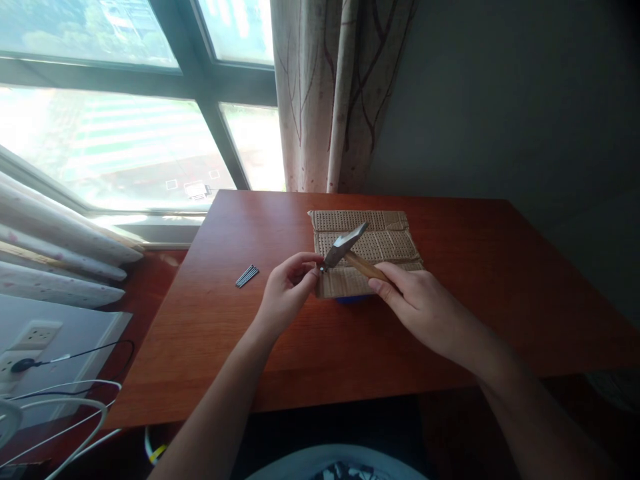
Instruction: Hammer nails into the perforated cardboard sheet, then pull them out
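Observation:
My right hand (407, 297) is closed around the wooden handle of a hammer (345, 245). The hammer's metal head hangs over the left part of a cardboard sheet (385, 243) pierced with rows of small holes. At the sheet's left edge, my left hand (290, 287) pinches a nail (323, 269) between thumb and forefinger. Its bright head shows just below the hammer head; the shank is mostly hidden. A small bundle of nails (247, 276) lies on the table to the left of my left hand. Something blue (351, 299) peeks out under the cardboard's front edge.
The brown wooden table (200, 353) stands by a window (125, 147) with curtains (320, 93) beside it. Wall sockets (36, 335) with a plug and several cables (75, 393) are at the lower left, close to the table's left edge. A dark wall rises behind on the right.

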Demonstrator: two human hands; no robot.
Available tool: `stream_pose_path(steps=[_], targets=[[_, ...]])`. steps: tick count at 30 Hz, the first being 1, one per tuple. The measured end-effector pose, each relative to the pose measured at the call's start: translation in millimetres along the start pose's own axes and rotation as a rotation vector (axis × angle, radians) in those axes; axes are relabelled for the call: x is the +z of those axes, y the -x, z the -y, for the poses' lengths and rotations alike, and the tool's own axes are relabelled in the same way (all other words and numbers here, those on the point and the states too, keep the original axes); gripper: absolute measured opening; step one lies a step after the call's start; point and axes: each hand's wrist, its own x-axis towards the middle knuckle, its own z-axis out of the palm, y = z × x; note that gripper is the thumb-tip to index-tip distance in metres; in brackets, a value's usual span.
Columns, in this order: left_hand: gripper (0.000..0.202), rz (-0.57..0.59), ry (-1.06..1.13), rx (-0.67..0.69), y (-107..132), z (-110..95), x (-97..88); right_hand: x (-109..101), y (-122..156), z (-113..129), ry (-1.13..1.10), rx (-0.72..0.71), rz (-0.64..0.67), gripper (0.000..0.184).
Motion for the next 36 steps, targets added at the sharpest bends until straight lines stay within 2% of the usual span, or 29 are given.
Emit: stream_pose_path(steps=[7, 13, 22, 30, 36], targets=[[0.021, 0.01, 0.051, -0.023, -1.1, 1.4, -1.0, 2.1, -2.4, 2.8, 0.017, -0.018, -0.001, 0.023], [0.017, 0.004, -0.006, -0.004, -0.2, -2.3, -1.0, -0.6, 2.4, -1.6, -0.004, -0.007, -0.028, 0.027], [0.027, 0.004, -0.099, 0.037, -0.5, 5.5, -0.8, -1.2, 6.8, -25.2, -0.003, 0.049, -0.09, 0.032], [0.029, -0.019, -0.107, 0.031, -6.5, 6.6, 1.2, 3.0, 6.8, -25.9, -0.038, 0.051, -0.049, 0.031], [0.029, -0.019, -0.091, -0.012, -6.7, 5.2, 1.5, 5.2, 6.4, -27.6, -0.019, 0.051, -0.069, 0.03]])
